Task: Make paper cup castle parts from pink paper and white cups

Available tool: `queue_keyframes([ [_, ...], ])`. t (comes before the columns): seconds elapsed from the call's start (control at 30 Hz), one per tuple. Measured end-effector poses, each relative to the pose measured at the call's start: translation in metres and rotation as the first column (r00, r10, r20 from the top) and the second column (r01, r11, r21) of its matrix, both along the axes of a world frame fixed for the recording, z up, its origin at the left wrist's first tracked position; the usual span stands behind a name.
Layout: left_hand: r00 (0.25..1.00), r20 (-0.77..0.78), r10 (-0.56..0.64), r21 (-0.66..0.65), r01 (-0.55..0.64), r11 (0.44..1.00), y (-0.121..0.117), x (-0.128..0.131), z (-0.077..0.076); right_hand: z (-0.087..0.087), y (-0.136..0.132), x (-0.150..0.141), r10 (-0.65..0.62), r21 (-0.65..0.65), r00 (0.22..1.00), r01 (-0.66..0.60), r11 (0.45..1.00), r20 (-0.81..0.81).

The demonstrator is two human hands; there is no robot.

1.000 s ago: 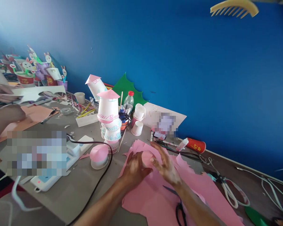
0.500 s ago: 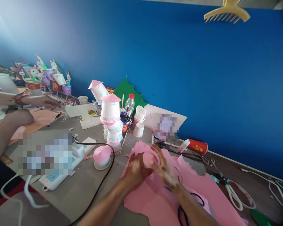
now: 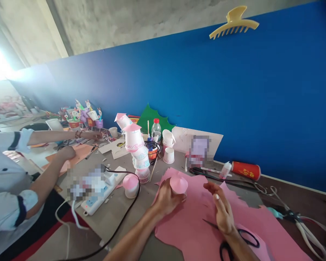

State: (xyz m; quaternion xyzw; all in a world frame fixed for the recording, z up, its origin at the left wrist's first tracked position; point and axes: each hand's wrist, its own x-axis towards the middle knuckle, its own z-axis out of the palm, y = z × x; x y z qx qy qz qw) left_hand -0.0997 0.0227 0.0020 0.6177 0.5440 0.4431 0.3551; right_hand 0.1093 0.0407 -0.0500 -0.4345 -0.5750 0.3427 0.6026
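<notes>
Left hand wrapped around the side of a pink-coned piece, thumb across the near side; what lies under the cone is mostly covered, probably a small paper cup. The piece sits over the pink paper spread on the desk. Right hand released, fingers loosely curved, nothing in it, well apart from the piece; its wrist passes over the black scissors on the paper. A similar coned cup stands to the left near the black cable; a tower of decorated cups rises behind it, its upper cup also pink-roofed. Step in hand, as I read it: fitting or checking the cone roof on its base. Whether it is glued, cannot tell; the glue bottle is beyond the right hand, by the red cup. A next move would seem to call for the left hand to steady the base without crushing it, the right pressing lightly if the cone sits loose.
</notes>
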Motion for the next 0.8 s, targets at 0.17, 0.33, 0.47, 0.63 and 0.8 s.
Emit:
queue_keyframes([
  [0.17,0.996,-0.075,-0.05,0.057,0.054,0.997,-0.013,-0.002,0.014,0.007,-0.002,0.0,0.033,0.056,0.997,-0.037,0.998,0.076],
  [0.33,0.997,-0.077,0.029,0.033,-0.027,0.999,-0.026,-0.022,0.035,0.01,-0.005,0.0,0.059,0.046,0.992,-0.065,0.997,0.113],
  [0.47,0.986,-0.097,0.134,0.129,-0.121,0.984,-0.036,-0.05,0.061,0.011,-0.009,-0.001,0.092,0.01,0.988,-0.094,0.996,0.125],
  [0.63,0.925,-0.107,0.365,0.137,-0.35,0.927,-0.045,-0.093,0.09,0.011,-0.01,-0.003,0.107,-0.024,0.99,-0.105,0.994,0.092],
  [0.8,0.927,0.026,0.374,0.014,-0.375,0.927,-0.059,-0.116,0.111,0.007,-0.009,-0.003,0.113,-0.039,0.991,-0.11,0.993,0.067],
])
